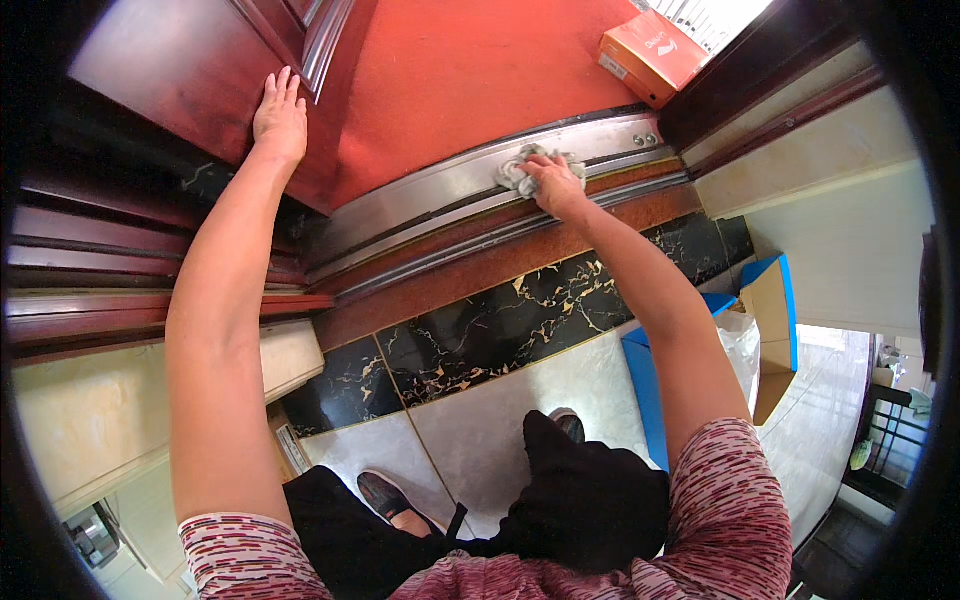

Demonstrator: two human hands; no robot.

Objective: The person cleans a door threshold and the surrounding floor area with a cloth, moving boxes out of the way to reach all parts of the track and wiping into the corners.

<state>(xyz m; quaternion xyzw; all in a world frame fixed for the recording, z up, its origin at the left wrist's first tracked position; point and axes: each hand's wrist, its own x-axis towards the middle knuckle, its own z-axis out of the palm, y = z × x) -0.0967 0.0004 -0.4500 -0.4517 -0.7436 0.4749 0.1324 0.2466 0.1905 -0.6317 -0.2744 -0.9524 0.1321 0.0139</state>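
My left hand [282,116] lies flat on a dark red door panel [180,67], near its metal-trimmed edge, fingers pointing away from me. Under my right hand [551,180] is a crumpled, pale patterned cloth [521,174], pressed onto the metal door threshold [442,176]. My fingers are bent over the cloth and hide part of it. Two screw heads show at the right end of the metal strip. Brown strips and metal rails run along the threshold on my side.
Beyond the threshold lies a red carpet [480,75] with an orange shoe box [652,56] at the right. Black marble tile [502,322] borders the grey floor tiles. An open blue cardboard box [787,315] with a plastic bag stands by my right arm. Door frames rise at both sides.
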